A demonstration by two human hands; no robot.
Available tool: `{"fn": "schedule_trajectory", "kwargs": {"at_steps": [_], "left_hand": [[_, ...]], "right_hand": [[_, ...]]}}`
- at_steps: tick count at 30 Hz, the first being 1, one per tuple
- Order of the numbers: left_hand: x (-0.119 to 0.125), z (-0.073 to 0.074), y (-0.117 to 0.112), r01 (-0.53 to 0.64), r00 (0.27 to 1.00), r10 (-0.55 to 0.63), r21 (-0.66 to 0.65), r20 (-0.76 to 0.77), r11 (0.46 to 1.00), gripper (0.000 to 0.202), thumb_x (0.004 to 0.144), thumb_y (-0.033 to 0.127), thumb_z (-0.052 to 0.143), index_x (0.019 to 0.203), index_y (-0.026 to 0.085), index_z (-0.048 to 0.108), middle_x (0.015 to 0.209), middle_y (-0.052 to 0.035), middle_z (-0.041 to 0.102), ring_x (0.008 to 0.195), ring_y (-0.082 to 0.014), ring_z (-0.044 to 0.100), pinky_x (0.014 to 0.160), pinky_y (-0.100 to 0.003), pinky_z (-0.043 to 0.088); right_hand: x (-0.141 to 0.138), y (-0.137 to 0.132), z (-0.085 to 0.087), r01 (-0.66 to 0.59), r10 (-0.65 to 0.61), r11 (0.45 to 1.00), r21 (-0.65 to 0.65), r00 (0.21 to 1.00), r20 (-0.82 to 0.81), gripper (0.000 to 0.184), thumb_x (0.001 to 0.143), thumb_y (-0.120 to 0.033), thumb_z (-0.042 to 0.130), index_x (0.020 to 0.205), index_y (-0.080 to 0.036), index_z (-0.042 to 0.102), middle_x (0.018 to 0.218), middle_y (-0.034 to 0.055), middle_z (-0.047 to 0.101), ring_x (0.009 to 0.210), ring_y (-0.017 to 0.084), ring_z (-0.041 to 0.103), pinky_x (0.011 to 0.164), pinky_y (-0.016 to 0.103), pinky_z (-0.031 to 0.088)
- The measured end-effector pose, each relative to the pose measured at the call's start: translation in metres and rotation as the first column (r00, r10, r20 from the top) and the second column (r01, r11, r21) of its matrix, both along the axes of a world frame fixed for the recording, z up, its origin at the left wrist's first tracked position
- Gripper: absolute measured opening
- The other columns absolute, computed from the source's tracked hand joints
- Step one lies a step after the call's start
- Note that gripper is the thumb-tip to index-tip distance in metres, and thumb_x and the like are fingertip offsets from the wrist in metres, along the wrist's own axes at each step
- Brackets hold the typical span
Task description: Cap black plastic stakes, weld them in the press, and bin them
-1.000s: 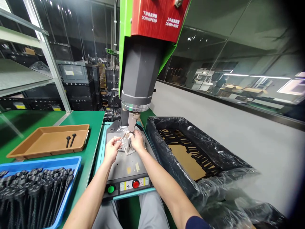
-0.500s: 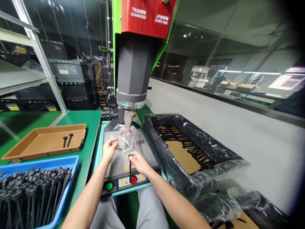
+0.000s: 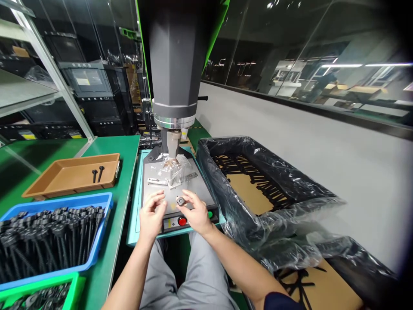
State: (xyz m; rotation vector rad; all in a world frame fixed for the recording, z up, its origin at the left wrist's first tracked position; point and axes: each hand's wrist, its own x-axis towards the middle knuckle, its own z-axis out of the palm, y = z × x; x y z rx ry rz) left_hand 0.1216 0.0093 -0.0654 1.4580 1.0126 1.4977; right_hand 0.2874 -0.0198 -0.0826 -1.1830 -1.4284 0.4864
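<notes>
The right hand (image 3: 197, 215) pinches a black part (image 3: 181, 201), its ringed head facing the camera; the left hand (image 3: 151, 218) hovers near, fingers loosely curled and parted. Smooth, bare plate (image 3: 200, 194) lies beneath both, crinkled clear film (image 3: 177, 171) beyond, and a plastic-lined box's (image 3: 290, 186) edge to their right.

Glints streak the plastic liner (image 3: 298, 178), the window (image 3: 254, 56) looks blurred, and the right edge darkens.

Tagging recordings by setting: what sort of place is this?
Probably a factory workstation: a machine with a red button stands ahead, a blue bin holds many black parts, and crates are stacked behind.
</notes>
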Motion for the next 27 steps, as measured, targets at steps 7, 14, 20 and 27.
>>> {"fn": "schedule_trajectory", "kwargs": {"at_steps": [7,14,20,27], "left_hand": [[0.022,0.011,-0.021,0.207,0.977,-0.208,-0.024,-0.048,0.978,0.027,0.070,0.025,0.075,0.097,0.021,0.071,0.121,-0.0109,0.060,0.115,-0.0279,0.054,0.099,-0.040,0.043],[0.015,0.016,-0.020,0.197,0.978,-0.186,-0.119,0.097,0.973,0.024,0.070,0.032,0.074,0.088,0.017,0.070,0.113,-0.0119,0.063,0.106,-0.0259,0.059,0.091,-0.036,0.048],[-0.009,0.006,-0.033,0.100,0.994,-0.105,-0.140,-0.028,0.985,0.021,0.073,0.034,0.072,0.088,0.019,0.071,0.097,-0.0097,0.066,0.083,-0.0202,0.061,0.071,-0.031,0.050],[-0.063,0.023,-0.065,-0.099,0.982,0.076,-0.128,-0.171,0.987,0.015,0.077,0.032,0.066,0.081,0.019,0.071,0.087,-0.0064,0.065,0.081,-0.0194,0.059,0.074,-0.030,0.047]], "right_hand": [[-0.006,-0.006,0.000,0.009,-0.008,0.999,0.048,1.000,-0.020,0.046,0.082,-0.026,0.065,0.126,-0.024,0.054,0.099,0.0039,0.071,0.088,0.020,0.068,0.086,0.036,0.055],[-0.011,-0.014,-0.001,-0.197,0.191,0.973,-0.117,0.980,-0.060,0.033,0.087,-0.034,0.060,0.118,-0.022,0.062,0.107,0.0081,0.070,0.094,0.023,0.067,0.088,0.038,0.054],[-0.031,-0.013,-0.015,-0.460,0.411,0.862,-0.211,0.880,-0.240,0.033,0.089,-0.042,0.057,0.112,-0.020,0.066,0.105,0.0106,0.070,0.094,0.026,0.067,0.088,0.041,0.054],[-0.061,-0.009,-0.036,-0.592,0.539,0.754,-0.283,0.805,-0.247,0.041,0.085,-0.043,0.061,0.120,-0.021,0.061,0.115,0.0130,0.067,0.098,0.026,0.066,0.087,0.041,0.055]]}}
